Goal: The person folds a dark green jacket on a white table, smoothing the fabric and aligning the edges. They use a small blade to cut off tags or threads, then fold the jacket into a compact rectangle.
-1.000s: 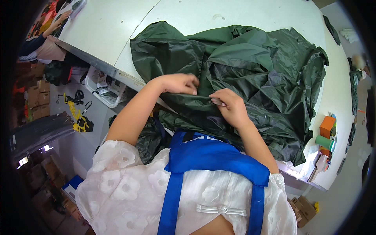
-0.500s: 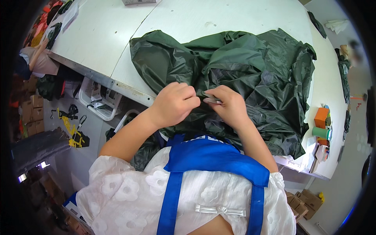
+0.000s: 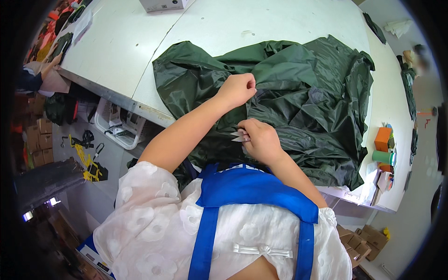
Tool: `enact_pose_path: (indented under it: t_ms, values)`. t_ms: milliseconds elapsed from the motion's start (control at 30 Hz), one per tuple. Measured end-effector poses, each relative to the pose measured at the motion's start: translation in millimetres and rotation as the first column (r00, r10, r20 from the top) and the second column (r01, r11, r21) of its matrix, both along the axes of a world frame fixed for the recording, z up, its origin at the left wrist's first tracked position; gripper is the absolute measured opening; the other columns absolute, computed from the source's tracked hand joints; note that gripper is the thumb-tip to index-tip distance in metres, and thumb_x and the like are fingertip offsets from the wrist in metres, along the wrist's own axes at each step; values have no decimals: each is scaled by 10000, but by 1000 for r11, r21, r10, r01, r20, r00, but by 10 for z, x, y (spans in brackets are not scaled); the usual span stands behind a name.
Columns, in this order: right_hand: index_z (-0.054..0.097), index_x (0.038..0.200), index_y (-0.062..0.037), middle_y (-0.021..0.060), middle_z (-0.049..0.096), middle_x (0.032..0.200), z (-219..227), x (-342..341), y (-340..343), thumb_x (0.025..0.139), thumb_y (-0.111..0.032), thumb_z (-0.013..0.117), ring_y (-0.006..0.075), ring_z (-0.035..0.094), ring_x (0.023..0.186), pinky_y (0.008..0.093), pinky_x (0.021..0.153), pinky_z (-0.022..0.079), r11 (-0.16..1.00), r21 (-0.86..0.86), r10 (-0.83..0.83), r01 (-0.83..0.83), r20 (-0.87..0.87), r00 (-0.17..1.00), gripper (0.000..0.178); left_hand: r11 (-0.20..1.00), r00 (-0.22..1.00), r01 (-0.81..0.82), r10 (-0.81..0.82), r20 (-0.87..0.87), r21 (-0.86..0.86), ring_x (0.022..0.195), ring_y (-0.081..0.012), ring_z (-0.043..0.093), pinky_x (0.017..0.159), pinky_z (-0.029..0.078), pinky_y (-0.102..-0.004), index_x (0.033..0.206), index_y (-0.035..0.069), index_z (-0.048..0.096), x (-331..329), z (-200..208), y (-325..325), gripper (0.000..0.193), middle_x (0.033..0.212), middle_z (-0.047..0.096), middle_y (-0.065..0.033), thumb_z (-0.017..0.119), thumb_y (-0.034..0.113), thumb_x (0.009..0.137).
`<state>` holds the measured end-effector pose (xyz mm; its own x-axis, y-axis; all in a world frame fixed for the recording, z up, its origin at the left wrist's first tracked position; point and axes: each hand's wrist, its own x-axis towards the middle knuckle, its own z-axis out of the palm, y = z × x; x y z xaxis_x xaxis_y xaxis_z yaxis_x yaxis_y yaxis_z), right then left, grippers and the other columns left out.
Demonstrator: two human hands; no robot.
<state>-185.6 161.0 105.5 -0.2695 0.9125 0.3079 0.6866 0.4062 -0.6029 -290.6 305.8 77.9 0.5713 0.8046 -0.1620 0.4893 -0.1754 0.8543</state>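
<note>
A crumpled dark green sheet of shiny, thin fabric (image 3: pixel 298 112) is heaped over the near part of the white table. My left hand (image 3: pixel 237 90) is closed above the middle of it, thumb and fingertips pinched together; whatever they may hold is hidden. Lower down and to the right, my right hand (image 3: pixel 261 140) is wrapped round a small pair of thread snips (image 3: pixel 240 136). The two pointed metal blades stick out leftward from the fingers, slightly apart, over the fabric's near folds.
At the table's (image 3: pixel 112 51) right side stand an orange box (image 3: pixel 383 139) and a green spool (image 3: pixel 380 157). A white basket (image 3: pixel 105 122) sits below the left edge. Another person (image 3: pixel 46 77) works at the far left. A white box (image 3: pixel 161 4) lies at the back.
My left hand has moved up and away from my right, farther over the fabric. My right hand has come a little nearer and left, and the snips' blades now show plainly.
</note>
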Motion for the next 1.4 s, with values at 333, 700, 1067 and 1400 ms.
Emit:
enact_pose_path:
  t_ms: [333,700,1067,1400]
  values:
    - [644,890,-80,27,564,681,244,326,52,610,3,648,204,576,584,314,543,453,968,158,-200,196,9,980,293,608,682,195,480,552,-770,785,-112,581,713,513,-272,982,79,494,-273,190,-206,243,832,563,-3,664,21,818]
    - [630,810,-27,95,618,720,360,400,97,658,-11,758,244,590,618,313,550,459,942,287,-147,174,-115,982,199,919,713,134,170,680,-370,854,-81,554,773,456,-234,997,81,423,-328,553,-591,318,907,565,-29,638,-58,809]
    - [614,783,-61,48,556,662,382,375,21,598,34,668,200,555,567,312,516,430,969,163,-160,185,-155,975,215,973,856,119,1,517,-199,768,-51,493,696,417,-202,988,79,417,-409,642,-674,356,857,492,-1,659,-68,771]
    - [657,985,-19,112,671,902,44,2017,49,809,-128,682,168,626,802,278,739,491,796,-305,-573,523,-97,814,209,912,994,78,-37,-107,403,1001,-293,598,823,487,-369,1165,93,528,105,412,-276,513,1149,590,-155,721,348,764]
